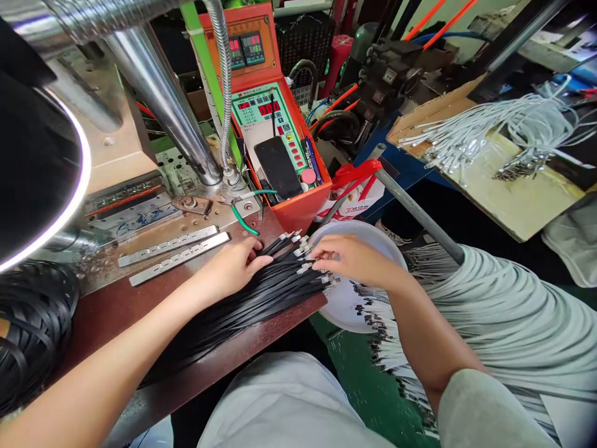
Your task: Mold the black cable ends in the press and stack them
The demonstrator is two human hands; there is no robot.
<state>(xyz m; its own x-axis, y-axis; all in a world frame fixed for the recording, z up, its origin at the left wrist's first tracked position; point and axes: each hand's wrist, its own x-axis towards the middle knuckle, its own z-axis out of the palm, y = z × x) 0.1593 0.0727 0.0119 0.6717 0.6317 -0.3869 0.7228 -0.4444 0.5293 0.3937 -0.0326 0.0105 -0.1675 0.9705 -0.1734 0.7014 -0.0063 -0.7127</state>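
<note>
A bundle of flat black cables (252, 298) with metal plug ends lies across the brown worktable (116, 305). My left hand (233, 267) rests on top of the bundle, fingers curled down over the cables. My right hand (349, 258) is at the plug ends near the table's right edge, its fingertips pinched on the metal connectors (305, 255). Under that hand sits a white round plate (345, 298).
An orange control box (261, 112) with a black phone (278, 167) stands behind the cables. A machine with steel columns (158, 93) and two metal mould strips (172, 252) is at left. White cables (504, 311) hang over a grey bar (420, 214) at right.
</note>
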